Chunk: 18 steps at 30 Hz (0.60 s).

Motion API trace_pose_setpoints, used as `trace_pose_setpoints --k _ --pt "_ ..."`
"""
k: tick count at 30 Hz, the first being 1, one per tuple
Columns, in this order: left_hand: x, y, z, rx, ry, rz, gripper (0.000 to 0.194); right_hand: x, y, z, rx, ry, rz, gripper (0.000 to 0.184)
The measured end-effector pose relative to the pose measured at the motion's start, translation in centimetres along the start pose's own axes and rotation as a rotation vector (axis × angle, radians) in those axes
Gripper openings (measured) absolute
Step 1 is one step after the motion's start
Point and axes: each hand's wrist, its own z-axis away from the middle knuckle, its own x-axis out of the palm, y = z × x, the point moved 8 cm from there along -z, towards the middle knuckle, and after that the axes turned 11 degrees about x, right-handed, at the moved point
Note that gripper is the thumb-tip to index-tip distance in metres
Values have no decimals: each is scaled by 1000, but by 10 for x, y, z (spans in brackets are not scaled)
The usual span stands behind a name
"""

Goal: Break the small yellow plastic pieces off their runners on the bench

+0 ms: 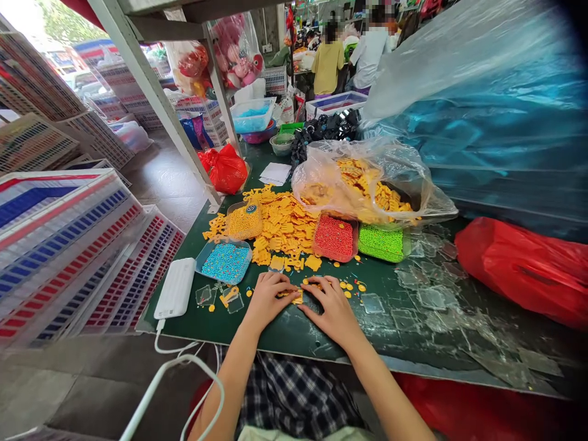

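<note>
My left hand [267,297] and my right hand [331,307] rest close together on the dark green table [294,331], near its front edge. Their fingertips meet over a small yellow plastic piece [297,296], pinching it from both sides. Just beyond lies a heap of yellow plastic pieces [280,226]. Small trays of beads ring the heap: blue beads [225,261], yellow beads [244,222], red beads [335,236] and green beads [381,242].
A clear bag of yellow pieces [367,184] sits behind the trays. Clear square covers [429,298] are scattered to the right, beside a red bag [528,269]. A white power bank [175,288] lies at the left. Stacked crates [68,245] stand left; people work at the back.
</note>
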Motion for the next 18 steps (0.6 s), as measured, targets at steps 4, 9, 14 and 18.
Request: trace_pose_setpoints --k 4,9,14,18 --pt "3 4 -1 21 -26 10 10 0 -3 0 -11 -9 40 34" --pt "2 3 -1 12 4 -17 10 0 -3 -1 -9 -14 66 34" --pt "2 3 -1 33 11 -43 10 0 -3 -1 -9 -15 52 32" --pt "-5 -1 0 0 77 -103 9 -1 -3 -1 -7 -12 51 30"
